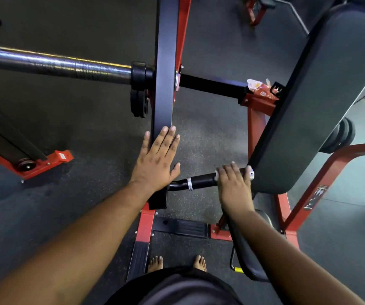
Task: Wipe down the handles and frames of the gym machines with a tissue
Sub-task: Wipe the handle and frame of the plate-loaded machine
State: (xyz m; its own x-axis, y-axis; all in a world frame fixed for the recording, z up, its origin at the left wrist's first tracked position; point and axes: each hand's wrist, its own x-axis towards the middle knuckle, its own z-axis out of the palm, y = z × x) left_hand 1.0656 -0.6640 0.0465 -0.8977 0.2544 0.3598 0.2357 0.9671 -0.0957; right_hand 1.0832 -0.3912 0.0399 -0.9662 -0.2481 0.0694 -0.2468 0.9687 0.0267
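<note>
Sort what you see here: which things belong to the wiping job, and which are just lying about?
In the job: tissue, black handle, black frame bar, right hand, left hand.
Lying about: chrome plate sleeve, snack wrapper, back pad.

The floor (210,133) is dark rubber matting with small light speckles. On it stand the red base frames of the gym machine (221,233), with a black ribbed foot plate (188,227) between 2 red parts. At the left, another red foot (45,162) of a second machine rests on the floor. The 2 bare feet (155,263) of the person stand near the bottom centre, just beside the red-and-black base bar (141,243).
</note>
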